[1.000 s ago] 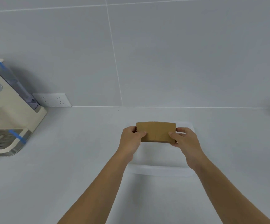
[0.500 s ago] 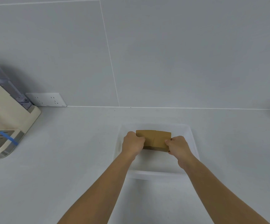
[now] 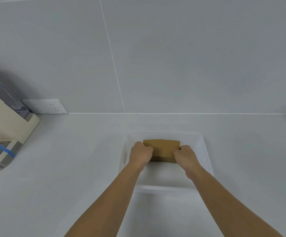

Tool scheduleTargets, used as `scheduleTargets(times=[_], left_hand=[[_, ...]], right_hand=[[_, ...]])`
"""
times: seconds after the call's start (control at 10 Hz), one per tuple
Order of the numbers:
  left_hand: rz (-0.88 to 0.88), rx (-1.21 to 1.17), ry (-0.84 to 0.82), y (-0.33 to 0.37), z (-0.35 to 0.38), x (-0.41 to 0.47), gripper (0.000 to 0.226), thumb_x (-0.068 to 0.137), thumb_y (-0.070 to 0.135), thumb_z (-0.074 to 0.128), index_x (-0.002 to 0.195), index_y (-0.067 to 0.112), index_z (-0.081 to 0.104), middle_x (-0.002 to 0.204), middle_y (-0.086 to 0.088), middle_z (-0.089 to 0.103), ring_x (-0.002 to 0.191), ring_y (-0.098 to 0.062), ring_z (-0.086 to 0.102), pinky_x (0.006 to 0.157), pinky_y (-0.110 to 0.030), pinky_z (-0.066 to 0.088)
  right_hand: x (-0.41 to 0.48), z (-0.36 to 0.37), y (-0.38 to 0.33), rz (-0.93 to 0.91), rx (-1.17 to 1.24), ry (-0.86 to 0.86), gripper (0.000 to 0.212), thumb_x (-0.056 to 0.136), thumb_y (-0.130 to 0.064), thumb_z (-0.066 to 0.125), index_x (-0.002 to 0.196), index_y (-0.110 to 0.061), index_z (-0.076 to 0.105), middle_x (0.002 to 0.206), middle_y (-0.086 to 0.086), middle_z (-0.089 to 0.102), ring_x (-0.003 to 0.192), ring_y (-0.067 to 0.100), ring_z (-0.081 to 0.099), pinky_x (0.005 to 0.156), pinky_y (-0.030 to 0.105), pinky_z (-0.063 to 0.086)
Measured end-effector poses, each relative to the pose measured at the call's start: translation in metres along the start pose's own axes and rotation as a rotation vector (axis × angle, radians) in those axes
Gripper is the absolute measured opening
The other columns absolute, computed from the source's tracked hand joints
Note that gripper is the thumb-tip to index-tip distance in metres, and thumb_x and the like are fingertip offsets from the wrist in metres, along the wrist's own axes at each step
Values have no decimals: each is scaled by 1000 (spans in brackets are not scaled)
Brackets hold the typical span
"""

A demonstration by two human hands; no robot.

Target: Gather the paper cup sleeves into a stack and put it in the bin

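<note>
A stack of brown paper cup sleeves point(image 3: 162, 148) lies flat-side up inside the white translucent bin point(image 3: 205, 156) on the counter. My left hand point(image 3: 140, 153) grips the stack's left end and my right hand point(image 3: 185, 155) grips its right end. Both hands are down within the bin's walls. Whether the stack touches the bin floor is hidden by my hands.
A cream countertop machine point(image 3: 3, 134) with a metal drip tray and blue tape stands at the left. A white wall socket point(image 3: 44, 106) sits low on the tiled wall behind it. The bin's near rim point(image 3: 164, 188) crosses between my forearms.
Both hands have carried the stack from above the bin's far edge down into the bin. The stack has tipped from facing me to lying flatter.
</note>
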State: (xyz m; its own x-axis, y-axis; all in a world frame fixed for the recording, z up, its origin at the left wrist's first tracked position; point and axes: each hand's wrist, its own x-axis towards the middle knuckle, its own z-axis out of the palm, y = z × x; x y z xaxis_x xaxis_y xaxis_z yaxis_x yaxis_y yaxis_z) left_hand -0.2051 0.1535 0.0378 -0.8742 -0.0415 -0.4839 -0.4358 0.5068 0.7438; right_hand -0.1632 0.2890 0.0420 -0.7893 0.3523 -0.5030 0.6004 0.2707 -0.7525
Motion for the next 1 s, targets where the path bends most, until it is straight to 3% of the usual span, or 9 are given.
scheduleTargets(times=[0.5,0.6,0.8,0.9,1.0], left_hand=[[-13,30,-8,0,-5,0,28,83,9,49,64,13,29,64,0,31,57,-15,29,51,-24,23],[-6,43,-22,0,-11,-2,33,84,11,50,62,14,26,61,0,29,54,-15,27,50,-24,22],[71,61,-44,4,-27,-10,17,85,18,53,76,14,40,73,0,38,62,-14,35,54,-25,27],[152,102,-62,13,-40,-16,26,85,21,55,68,17,36,70,2,36,61,-13,34,56,-25,26],[242,164,-16,26,-55,-32,11,88,27,53,94,18,54,94,0,53,85,-16,52,73,-27,37]], right_hand=[[-5,-2,-4,-23,-24,-19,29,87,-10,43,62,-15,29,63,0,30,54,14,28,48,24,23],[-11,-3,-6,-37,-6,-12,27,92,-19,44,68,-11,32,69,0,33,61,12,35,48,23,25],[-14,-15,-7,-132,-33,59,34,90,-21,48,62,-16,29,63,-1,28,53,13,25,50,24,23],[-20,-27,-14,-144,-28,34,30,88,-22,51,64,-8,39,69,3,40,62,18,37,60,28,33],[-32,-42,-20,-199,16,23,32,87,-21,54,91,11,55,81,11,51,71,24,47,69,35,40]])
